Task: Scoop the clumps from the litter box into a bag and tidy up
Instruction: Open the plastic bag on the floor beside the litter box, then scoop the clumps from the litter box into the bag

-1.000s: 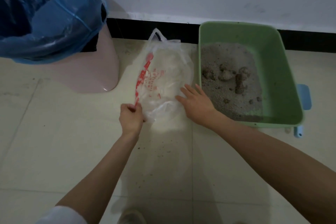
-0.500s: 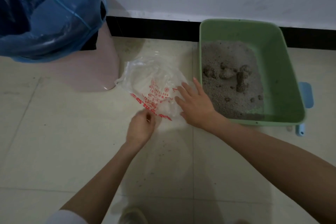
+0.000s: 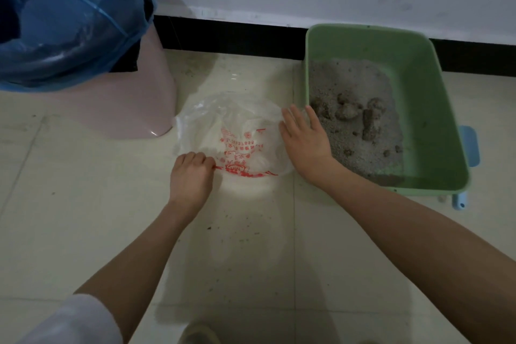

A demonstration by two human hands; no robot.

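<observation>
Now 1 bag [image 3: 234, 131]: L hand [image 3: 190, 176] grip pinches rim, R hand [image 3: 305, 139] flat on it.

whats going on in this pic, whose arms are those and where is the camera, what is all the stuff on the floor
There is no machine here. The camera sits on a person's head and looks down, so the two arms reaching in from the bottom are their own. On the tiled floor lies a clear plastic bag with red print. The left hand pinches the bag's near edge, and the right hand lies flat on its right side with straight fingers. To the right stands a green litter box holding grey litter and brown clumps. A blue scoop peeks out from behind the box. At the upper left is a pink bin lined with a blue bag.
</observation>
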